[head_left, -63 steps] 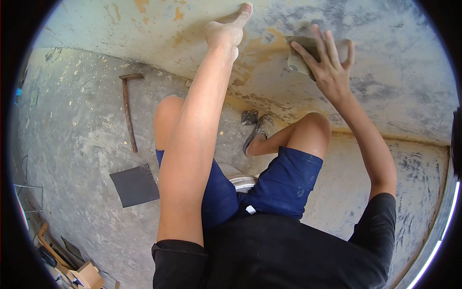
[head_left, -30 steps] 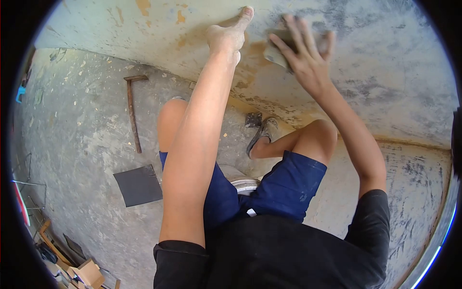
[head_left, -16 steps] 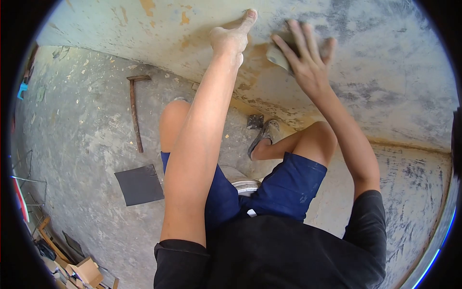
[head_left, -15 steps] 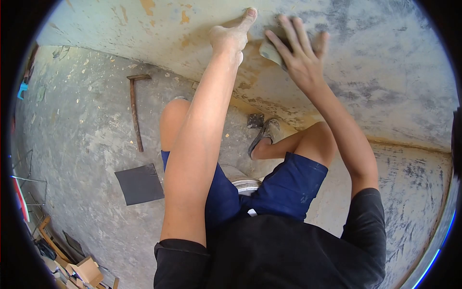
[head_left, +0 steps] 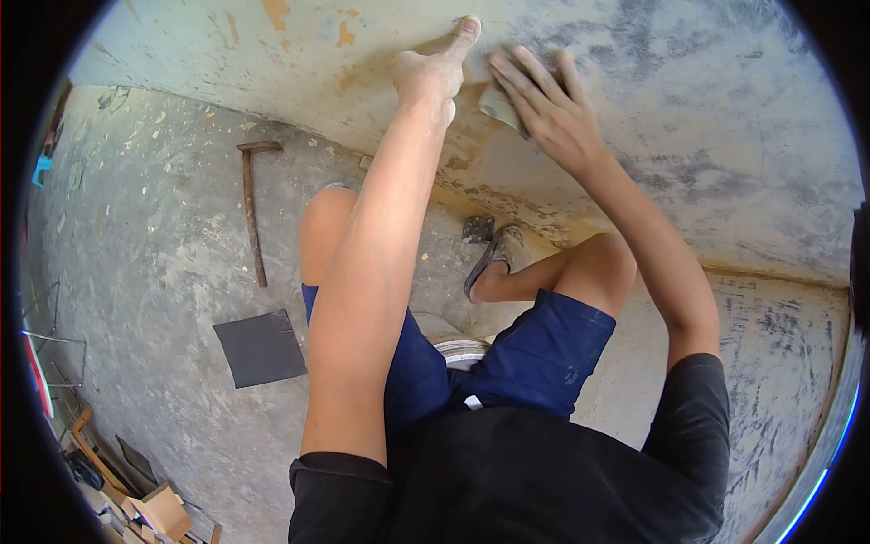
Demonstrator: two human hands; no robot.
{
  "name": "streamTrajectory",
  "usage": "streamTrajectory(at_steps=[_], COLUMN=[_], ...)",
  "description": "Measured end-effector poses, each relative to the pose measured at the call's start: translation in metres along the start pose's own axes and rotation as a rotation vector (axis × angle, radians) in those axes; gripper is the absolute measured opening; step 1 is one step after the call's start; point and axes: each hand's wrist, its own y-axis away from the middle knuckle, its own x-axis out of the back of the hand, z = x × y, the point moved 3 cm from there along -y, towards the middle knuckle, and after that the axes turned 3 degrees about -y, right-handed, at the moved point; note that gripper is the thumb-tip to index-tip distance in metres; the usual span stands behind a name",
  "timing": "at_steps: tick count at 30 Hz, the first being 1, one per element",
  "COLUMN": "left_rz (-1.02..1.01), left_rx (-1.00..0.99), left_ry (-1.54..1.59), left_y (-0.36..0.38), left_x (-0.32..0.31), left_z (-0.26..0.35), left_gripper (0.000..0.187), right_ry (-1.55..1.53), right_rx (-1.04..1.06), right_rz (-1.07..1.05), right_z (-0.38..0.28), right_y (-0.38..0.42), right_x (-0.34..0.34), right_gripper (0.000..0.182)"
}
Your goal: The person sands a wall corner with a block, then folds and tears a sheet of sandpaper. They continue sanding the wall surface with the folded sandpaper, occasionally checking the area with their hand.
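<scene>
My right hand [head_left: 557, 118] presses a piece of sandpaper [head_left: 497, 107] against the wall [head_left: 689, 136]; its fingers lie spread over the sheet, and one pale edge sticks out at the left. Just left of it, my left hand [head_left: 433, 72] leans on the same wall with its arm straight and the thumb stretched out. No object shows in that hand, and its other fingers are mostly hidden. Around both hands the wall is patchy, with grey smears and orange-brown flaked spots.
On the speckled concrete floor [head_left: 172, 272] lie a wooden-handled hammer [head_left: 251, 204] and a dark square sheet [head_left: 260, 349]. A small dark block [head_left: 478, 228] sits by my right foot. Cardboard boxes [head_left: 163, 512] stand at the lower left. Beneath me is a round whitish seat [head_left: 460, 352].
My right hand has slid a little left and down along the wall with the sandpaper, its fingers now closer together. My left hand stays in place.
</scene>
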Motion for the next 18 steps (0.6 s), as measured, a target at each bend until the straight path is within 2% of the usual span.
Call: streamTrajectory(at_steps=[3,6,9,11,14,18], left_rz=[-0.053,-0.047,-0.066,-0.089,-0.05,-0.082], left_rx=[0.012,-0.019,0.043,-0.021,-0.015,0.032], left_ry=[0.03,0.005,-0.039,-0.002,0.016,0.019], left_y=[0.001,0.003,0.002,-0.004,-0.003,-0.003], left_x=[0.0,0.002,0.002,0.001,0.0,0.002], left_z=[0.005,0.006,0.006,0.0,0.0,0.004], left_gripper=[0.08,0.082,0.084,0.085,0.083,0.082], right_ry=[-0.019,0.036,0.06,0.043,-0.004,-0.057], right_rx=[-0.01,-0.038,-0.08,-0.089,-0.104,-0.114], right_rz=[0.021,0.01,0.003,0.002,-0.002,0.011], right_z=[0.0,0.015,0.017,0.009,-0.013,-0.009], right_y=[0.004,0.055,0.073,0.052,0.007,0.022], right_x=[0.001,-0.005,-0.002,-0.007,-0.006,-0.001], right_gripper=[0.06,0.061,0.063,0.061,0.058,0.061])
